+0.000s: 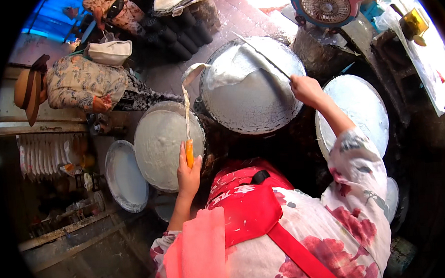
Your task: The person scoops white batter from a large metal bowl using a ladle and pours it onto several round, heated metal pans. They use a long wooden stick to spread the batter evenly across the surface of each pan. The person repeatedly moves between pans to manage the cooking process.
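Note:
My left hand [188, 177] is closed round the orange handle of a ladle [189, 152], whose long shaft and head are coated in pale batter. The ladle's head hangs at the left rim of a large round pan [254, 112] with a cracked, whitish surface. My right hand [308, 90] grips the end of a long thin stick [264, 57], which slants over the pan toward its far side. A thin white sheet [228, 65] lies across the far part of the pan, under the stick. Beneath the ladle's shaft is a round vessel of pale batter [157, 147].
A round white-topped vessel [354, 112] stands at right, a basin of whitish liquid [126, 176] at left. A fan [328, 5] is at the far right. A person in a patterned shirt [78, 83] and hat is at the left, near another person [118, 13].

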The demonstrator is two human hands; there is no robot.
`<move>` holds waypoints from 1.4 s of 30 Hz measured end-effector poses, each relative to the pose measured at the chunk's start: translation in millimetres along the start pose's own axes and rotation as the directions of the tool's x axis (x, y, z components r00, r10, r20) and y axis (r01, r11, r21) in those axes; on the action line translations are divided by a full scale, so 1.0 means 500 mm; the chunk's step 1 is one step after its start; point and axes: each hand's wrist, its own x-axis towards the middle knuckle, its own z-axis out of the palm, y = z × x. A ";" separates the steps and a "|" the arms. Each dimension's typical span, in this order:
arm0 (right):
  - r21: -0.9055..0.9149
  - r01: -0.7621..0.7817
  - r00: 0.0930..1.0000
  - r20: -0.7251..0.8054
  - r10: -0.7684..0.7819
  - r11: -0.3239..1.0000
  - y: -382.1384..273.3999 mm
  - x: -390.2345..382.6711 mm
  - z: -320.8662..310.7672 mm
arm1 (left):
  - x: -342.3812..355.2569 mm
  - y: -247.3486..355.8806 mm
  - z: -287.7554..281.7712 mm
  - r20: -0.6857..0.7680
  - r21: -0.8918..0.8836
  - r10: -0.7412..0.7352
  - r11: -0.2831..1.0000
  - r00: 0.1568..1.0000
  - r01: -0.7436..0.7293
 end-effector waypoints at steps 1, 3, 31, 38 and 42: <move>0.009 0.042 0.999 0.019 -0.042 0.999 0.007 0.014 0.014 | 0.009 0.000 0.008 0.003 -0.015 -0.008 1.000 1.000 0.008; 0.006 0.106 0.979 0.177 -0.105 0.994 -0.032 0.034 0.015 | 0.024 -0.004 0.021 -0.006 -0.039 -0.018 0.999 1.000 0.018; 0.073 -0.075 0.977 0.204 0.059 0.995 0.085 -0.382 -0.012 | 0.010 -0.013 0.052 0.360 0.066 -0.104 0.994 0.927 0.086; 0.744 -0.458 0.870 0.265 0.415 0.486 -0.071 -0.308 0.117 | 0.130 0.011 0.089 0.146 0.021 0.266 0.962 0.953 -0.272; 0.676 -0.333 0.941 0.189 0.282 0.657 -0.213 -0.150 0.193 | 0.196 0.076 0.092 0.368 -0.447 -0.152 0.836 0.917 0.318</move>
